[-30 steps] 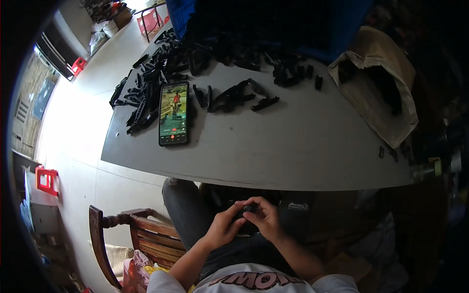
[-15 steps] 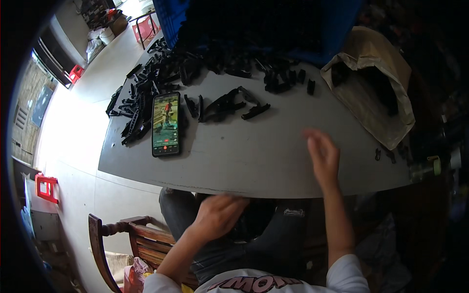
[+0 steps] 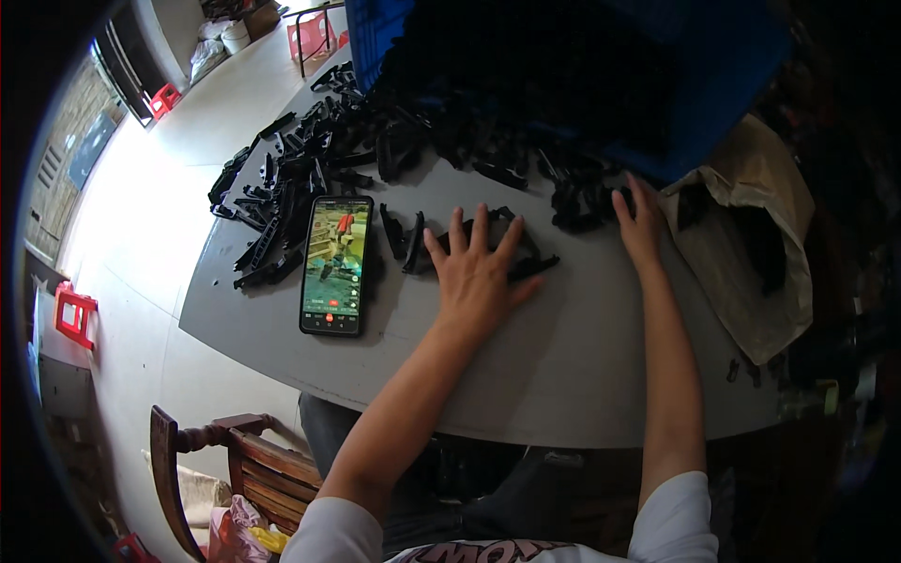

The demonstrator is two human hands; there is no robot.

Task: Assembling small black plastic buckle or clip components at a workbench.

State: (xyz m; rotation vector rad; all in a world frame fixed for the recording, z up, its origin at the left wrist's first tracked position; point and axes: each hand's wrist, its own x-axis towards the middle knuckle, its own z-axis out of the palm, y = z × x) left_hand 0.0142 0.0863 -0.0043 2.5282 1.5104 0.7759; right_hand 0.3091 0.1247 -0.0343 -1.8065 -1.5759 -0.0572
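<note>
My left hand [image 3: 474,277] is spread palm-down over a few black plastic parts [image 3: 533,269] in the middle of the table, its fingers stretched out and covering some of them. Farther right, my right hand [image 3: 642,225] reaches to the edge of a small cluster of black parts [image 3: 575,208], thumb and fingers apart, with nothing visible in it. Two narrow black pieces [image 3: 413,242] lie just left of my left hand. Beside them a phone [image 3: 335,272] with a lit screen leans at a slight tilt.
Many black plastic parts [image 3: 282,211] are heaped along the table's [image 3: 422,371] left and far side. A blue crate [image 3: 375,47] full of dark pieces stands at the back. An open tan sack [image 3: 741,300] lies at the right. A wooden chair [image 3: 272,464] is at lower left.
My left hand has risen from below the table edge and now lies over the middle parts. My right hand has moved away from me, up to the cluster near the sack. The view has shifted slightly.
</note>
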